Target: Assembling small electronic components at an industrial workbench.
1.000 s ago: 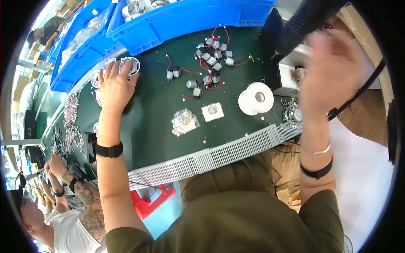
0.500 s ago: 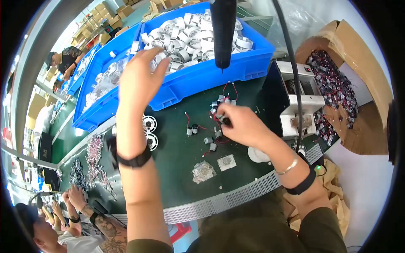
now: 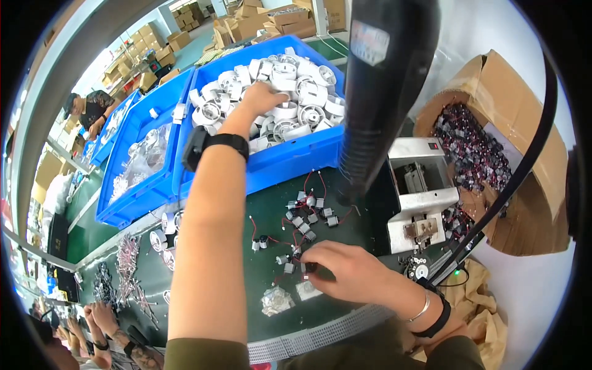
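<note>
My left hand [image 3: 262, 98] reaches into the large blue bin [image 3: 290, 161] and lies over the heaped white plastic housings [image 3: 311, 94]. Its thumb stands apart from the fingers, whose tips are partly hidden among the parts. My right hand [image 3: 342, 266] is low over the green worktop, fingers curled around a small dark motor [image 3: 311, 267] that shows only in part. Just beyond it lie several loose small motors [image 3: 299, 222] with red wires. Close to its fingers are a crumpled clear-and-silver packet [image 3: 276, 301] and a flat silvery piece [image 3: 307, 290].
A black electric screwdriver [image 3: 385, 92] hangs in front of me. To the right stand a white-and-black bench machine [image 3: 422, 197] and a cardboard box [image 3: 533, 209] of wired motors. White wheel-like parts [image 3: 158, 240] and wire bundles [image 3: 127, 262] lie left, near co-workers' hands [image 3: 102, 317].
My left hand has moved from the bin's near left edge onto the housings inside. My right hand has drawn back from the motor cluster toward me. The whole view has shifted.
</note>
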A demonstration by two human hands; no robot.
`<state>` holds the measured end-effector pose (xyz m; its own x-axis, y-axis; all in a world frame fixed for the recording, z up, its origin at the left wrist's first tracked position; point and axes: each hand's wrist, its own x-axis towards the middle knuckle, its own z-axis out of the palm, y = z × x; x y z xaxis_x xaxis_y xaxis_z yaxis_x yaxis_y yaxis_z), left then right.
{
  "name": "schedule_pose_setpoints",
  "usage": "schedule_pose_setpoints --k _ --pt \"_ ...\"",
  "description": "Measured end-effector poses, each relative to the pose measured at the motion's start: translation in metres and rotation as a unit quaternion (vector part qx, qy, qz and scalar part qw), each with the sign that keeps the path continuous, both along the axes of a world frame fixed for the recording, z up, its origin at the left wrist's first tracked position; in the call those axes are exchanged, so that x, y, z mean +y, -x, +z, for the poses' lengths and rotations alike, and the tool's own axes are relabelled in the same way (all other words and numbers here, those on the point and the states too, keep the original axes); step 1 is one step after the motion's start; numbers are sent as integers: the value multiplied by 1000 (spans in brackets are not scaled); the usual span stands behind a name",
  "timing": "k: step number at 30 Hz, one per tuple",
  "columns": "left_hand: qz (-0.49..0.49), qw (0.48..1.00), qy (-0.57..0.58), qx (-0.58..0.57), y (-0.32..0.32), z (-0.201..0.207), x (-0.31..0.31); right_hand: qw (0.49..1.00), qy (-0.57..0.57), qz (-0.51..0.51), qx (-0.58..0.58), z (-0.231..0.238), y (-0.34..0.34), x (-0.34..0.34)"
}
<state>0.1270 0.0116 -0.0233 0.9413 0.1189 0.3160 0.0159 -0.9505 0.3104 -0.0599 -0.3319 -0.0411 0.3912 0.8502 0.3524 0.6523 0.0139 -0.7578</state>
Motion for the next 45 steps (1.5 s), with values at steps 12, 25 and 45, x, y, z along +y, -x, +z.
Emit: schedule_pose_setpoints --k 12,25,45 --pt "-67 975 188 96 231 64 -115 975 -126 -89 158 3 1 -52" --pt "-228 970 76 18 240 -47 -257 938 -163 -136 272 -14 -14 -100" --pt "-196 948 226 -108 269 -81 -241 973 -157 -168 30 44 -37 -57"
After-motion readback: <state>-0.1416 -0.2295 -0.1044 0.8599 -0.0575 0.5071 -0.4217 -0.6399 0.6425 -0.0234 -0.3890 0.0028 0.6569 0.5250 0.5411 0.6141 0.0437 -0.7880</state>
